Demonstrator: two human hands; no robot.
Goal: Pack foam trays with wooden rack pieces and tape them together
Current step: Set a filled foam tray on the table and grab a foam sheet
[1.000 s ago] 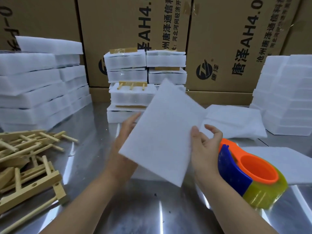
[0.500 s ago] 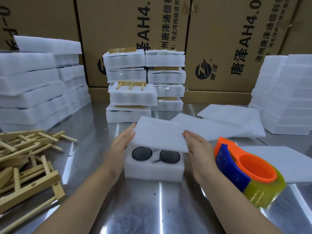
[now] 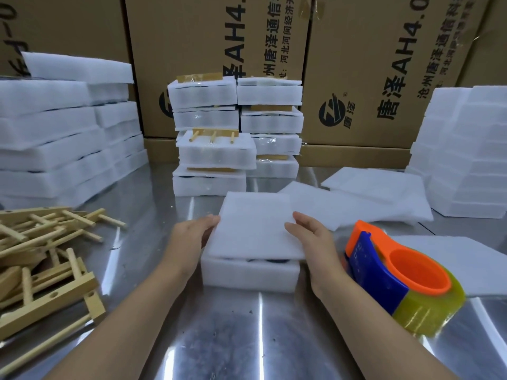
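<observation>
I have two hands on the job: my left hand (image 3: pixel 192 234) lies against the left edge of the single foam sheet (image 3: pixel 255 229) and my right hand (image 3: pixel 312 239) lies on its right edge. Both have their fingers fairly straight and laid flat rather than curled. Whether either thumb is tucked under the sheet I cannot tell. That sheet lies on the one foam tray (image 3: pixel 249 275) in the middle of the counter (image 3: pixel 247 338), toward its near edge. The sheet covers the tray a little askew, so a slit shows along the front. Something dark sits inside, but I cannot tell what it is. One tape dispenser (image 3: pixel 397 281), orange and blue with a yellowish roll, stands just beside my right wrist. A loose pile of wooden rack pieces (image 3: pixel 41 256), too tangled to count, lies at the counter's left edge. At the back edge stand two columns of packed trays (image 3: pixel 208 152), about four high each. One of them has a wooden piece with three pegs showing on top. A taller stack of foam (image 3: pixel 63 138) fills the back left corner and another foam stack (image 3: pixel 466 149) the back right. I can make out three loose foam sheets (image 3: pixel 370 198) lying flat on the right side. Printed cardboard boxes (image 3: pixel 370 64) stand behind everything.
</observation>
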